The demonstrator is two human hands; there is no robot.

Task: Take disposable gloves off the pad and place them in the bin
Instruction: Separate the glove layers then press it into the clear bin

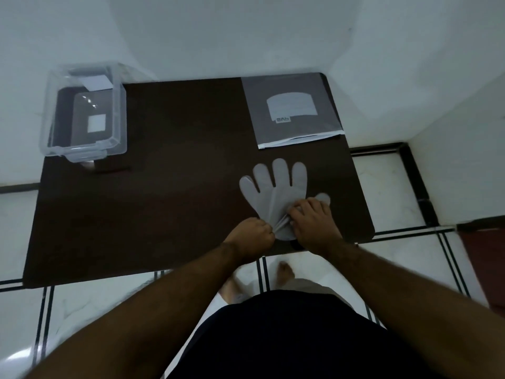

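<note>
A: What are the hands doing?

B: The left hand (252,233) is closed into a fist, pinching the cuff edge of the top sheet on the glove pad (276,199). The right hand (311,222) lies mostly flat, fingers curled a little, pressing on the stack just beside that pinch. It grips nothing as far as I can tell.

A: Why one pulling and one pressing?

B: I'd judge the right hand anchors the pad so that only one thin glove peels away and the rest stays put. The film looks light and clingy.

A: And the bin?

B: The clear plastic bin (84,110) sits at the far left corner of the worktop (153,192), well apart from the pad. I can't tell whether any gloves are inside. A grey packet (293,112) lies flat at the far right, beyond the pad's fingertips.

A: The surroundings?

B: The worktop is dark brown and low, set against pale walls in a corner, over white floor tiles with dark lines. The person stands barefoot at its near edge.
</note>
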